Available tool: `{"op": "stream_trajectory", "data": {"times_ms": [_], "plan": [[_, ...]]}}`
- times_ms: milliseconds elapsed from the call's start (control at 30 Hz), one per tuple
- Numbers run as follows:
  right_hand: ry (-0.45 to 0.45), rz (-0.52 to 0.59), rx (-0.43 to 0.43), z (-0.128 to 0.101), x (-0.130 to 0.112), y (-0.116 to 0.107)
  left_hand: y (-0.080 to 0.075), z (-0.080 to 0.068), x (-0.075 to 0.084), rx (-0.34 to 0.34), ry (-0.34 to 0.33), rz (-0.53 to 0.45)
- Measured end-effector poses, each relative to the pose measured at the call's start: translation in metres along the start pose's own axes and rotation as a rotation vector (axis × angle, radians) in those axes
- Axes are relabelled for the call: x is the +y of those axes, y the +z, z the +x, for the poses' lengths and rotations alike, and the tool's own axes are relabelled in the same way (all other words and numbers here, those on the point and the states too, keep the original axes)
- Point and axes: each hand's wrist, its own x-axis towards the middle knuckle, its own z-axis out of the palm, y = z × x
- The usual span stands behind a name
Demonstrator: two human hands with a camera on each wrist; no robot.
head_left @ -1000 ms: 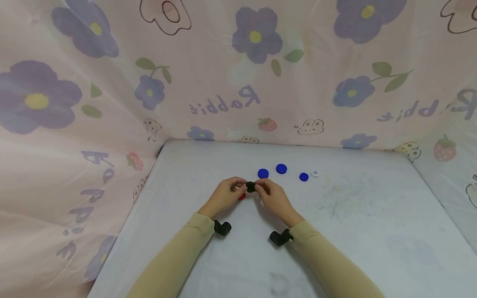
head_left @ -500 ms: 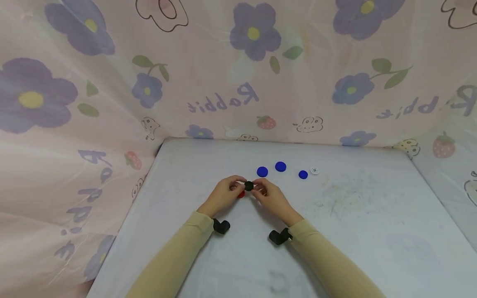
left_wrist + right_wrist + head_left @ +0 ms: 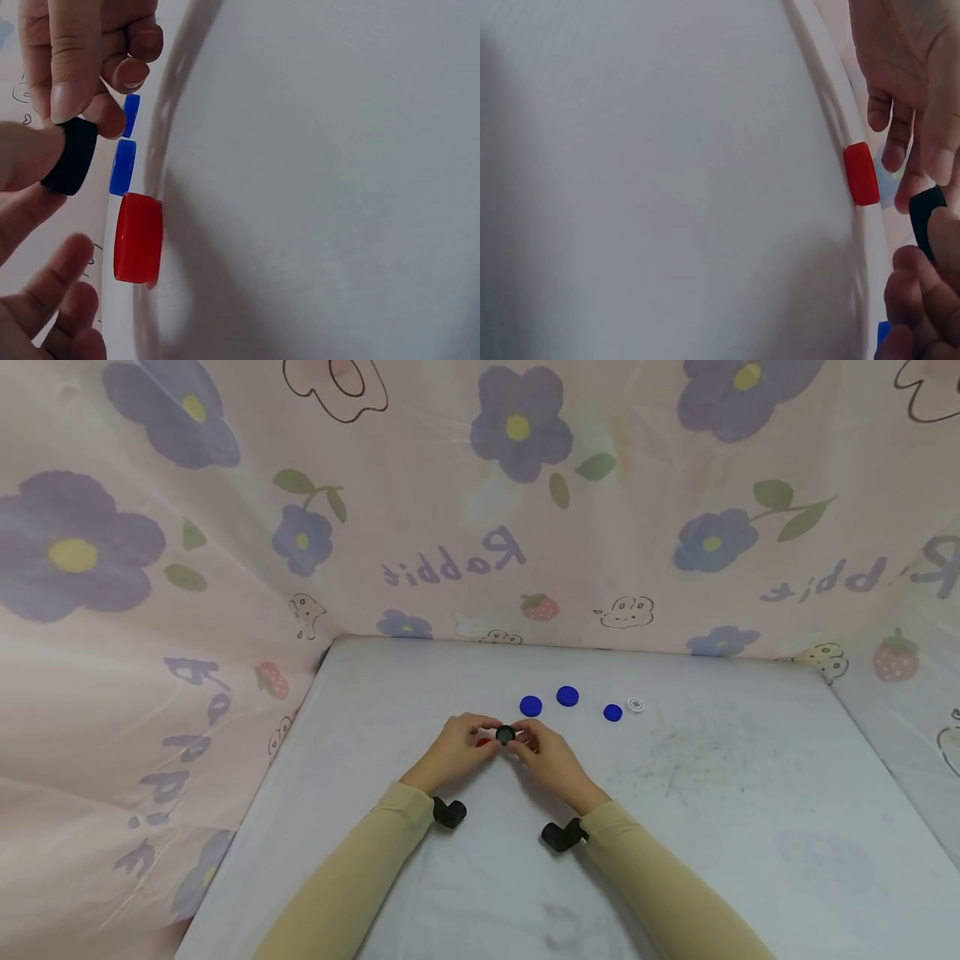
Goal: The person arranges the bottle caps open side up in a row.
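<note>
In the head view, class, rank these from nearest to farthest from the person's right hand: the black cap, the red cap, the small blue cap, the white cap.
1. black cap: pinched at the right hand's fingertips, shared with the left hand.
2. red cap: on the table, under the left hand.
3. small blue cap: farther right.
4. white cap: beside it, farthest right.

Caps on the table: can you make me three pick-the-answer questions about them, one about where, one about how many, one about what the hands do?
1. Where is the red cap?
A. on the table beside the left hand
B. on the far edge
C. on a blue cap

2. How many blue caps lie on the table?
A. one
B. three
C. six

3. What holds the black cap?
A. nothing
B. the left hand alone
C. both hands

Answers:
1 A, it lies by the left hand.
2 B, three lie there.
3 C, the right hand pinches it too.
</note>
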Motion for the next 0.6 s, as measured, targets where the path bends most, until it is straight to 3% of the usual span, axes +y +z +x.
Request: {"op": "stream_trajectory", "data": {"times_ms": [267, 600], "plan": [[0.042, -0.055, -0.037, 0.002, 0.007, 0.001, 0.002, 0.002, -0.003, -0.061, -0.042, 0.144], [0.053, -0.118, -0.101, 0.004, 0.014, 0.002, 0.003, 0.004, -0.012, -0.171, -0.032, 0.087]]}}
